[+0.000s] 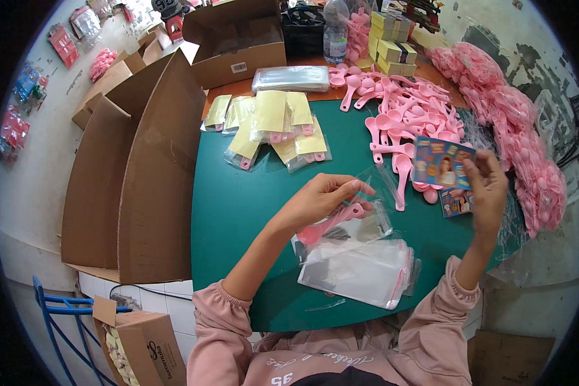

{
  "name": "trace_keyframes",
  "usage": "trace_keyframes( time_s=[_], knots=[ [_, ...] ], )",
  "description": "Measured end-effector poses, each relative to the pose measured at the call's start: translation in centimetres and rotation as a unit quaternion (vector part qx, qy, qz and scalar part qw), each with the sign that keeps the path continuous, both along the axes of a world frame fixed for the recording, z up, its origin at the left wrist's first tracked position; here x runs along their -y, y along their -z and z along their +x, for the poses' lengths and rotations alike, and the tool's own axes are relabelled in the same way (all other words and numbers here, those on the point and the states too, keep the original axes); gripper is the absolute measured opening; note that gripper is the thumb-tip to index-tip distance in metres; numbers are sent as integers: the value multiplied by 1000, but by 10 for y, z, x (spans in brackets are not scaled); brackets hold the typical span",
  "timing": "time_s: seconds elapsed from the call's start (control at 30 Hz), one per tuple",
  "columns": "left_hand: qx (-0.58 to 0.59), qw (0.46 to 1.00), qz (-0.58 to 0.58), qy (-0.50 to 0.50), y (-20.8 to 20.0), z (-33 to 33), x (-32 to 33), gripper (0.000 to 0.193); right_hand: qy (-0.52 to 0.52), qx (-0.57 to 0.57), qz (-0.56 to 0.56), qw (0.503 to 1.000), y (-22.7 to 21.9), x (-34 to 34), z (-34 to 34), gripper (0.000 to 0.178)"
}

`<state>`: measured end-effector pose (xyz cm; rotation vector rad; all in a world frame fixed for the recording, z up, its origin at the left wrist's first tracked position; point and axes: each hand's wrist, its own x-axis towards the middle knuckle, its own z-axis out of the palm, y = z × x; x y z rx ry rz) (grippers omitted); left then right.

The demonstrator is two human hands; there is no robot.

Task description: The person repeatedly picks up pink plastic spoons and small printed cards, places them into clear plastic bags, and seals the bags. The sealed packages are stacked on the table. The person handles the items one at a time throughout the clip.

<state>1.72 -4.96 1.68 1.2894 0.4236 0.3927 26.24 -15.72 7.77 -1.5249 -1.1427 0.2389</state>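
Note:
My left hand (325, 196) is closed on a clear plastic bag (385, 183) and a pink measuring spoon (331, 222), which seems to lie inside the bag. At the right, my right hand (492, 190) pinches a colourful printed card (439, 166) by its edge, just above the spoon pile. Below that hand another printed card (455, 203) lies on the table. A pile of flat clear bags (354, 270) rests in front of me, under my left hand. Beyond the cards spreads a heap of loose pink measuring spoons (412, 116).
Packed bags with pale yellow cards (270, 116) lie on the green table (231, 212). Behind them are a stack of clear bags (291, 78), a cardboard box (238, 58) and a water bottle (336, 35). Bagged pink spoons (514, 122) line the right; a tall carton (154, 174) stands left.

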Motion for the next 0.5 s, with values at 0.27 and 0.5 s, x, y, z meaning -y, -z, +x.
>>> trace_keyframes(
  time_s=[0.27,0.5],
  knots=[
    [-64,998,26,-7,0,-3,-4,37,-224,-34,-138,964,8,-6,-36,8],
    [-15,1000,12,10,-6,-3,-2,37,-22,-4,-39,999,8,-12,-10,6]
  ],
)
